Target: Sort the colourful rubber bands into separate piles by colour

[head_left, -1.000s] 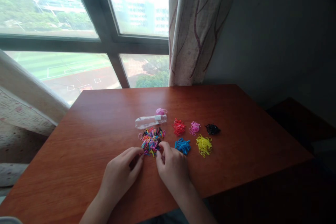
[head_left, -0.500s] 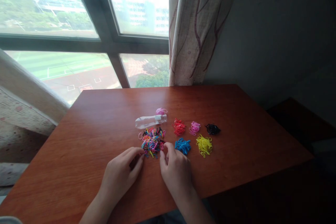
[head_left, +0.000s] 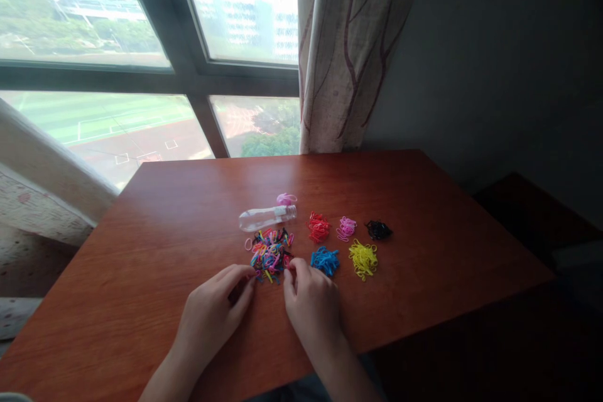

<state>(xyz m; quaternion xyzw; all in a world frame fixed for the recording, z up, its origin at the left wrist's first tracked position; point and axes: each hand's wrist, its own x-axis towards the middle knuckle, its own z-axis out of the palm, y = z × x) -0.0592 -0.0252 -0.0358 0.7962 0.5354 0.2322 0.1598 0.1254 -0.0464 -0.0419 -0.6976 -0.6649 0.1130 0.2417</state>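
Note:
A mixed heap of small coloured rubber bands [head_left: 269,251] lies on the wooden table between my two hands. My left hand [head_left: 217,301] touches the heap's lower left edge, thumb and forefinger brought together; whatever is between the tips is too small to make out. At the heap's right side is my right hand [head_left: 313,301], its fingers curled in and the tips close to some red bands. What they grip, if anything, is hidden. Sorted by colour to the right are piles of red bands [head_left: 319,227], blue bands [head_left: 324,260], pink bands [head_left: 347,228], yellow bands [head_left: 363,259] and black bands [head_left: 378,230].
Behind the heap a clear plastic bottle [head_left: 264,218] lies on its side, with a pink object [head_left: 285,199] just beyond its neck. The table [head_left: 141,276] meets a window and a patterned curtain [head_left: 348,63] at the back. A pale rim [head_left: 14,397] shows at the bottom left corner.
The view has shifted slightly, so everything sits a little further left. My right fingertips have curled in more at the heap's edge. My left hand keeps its pinch.

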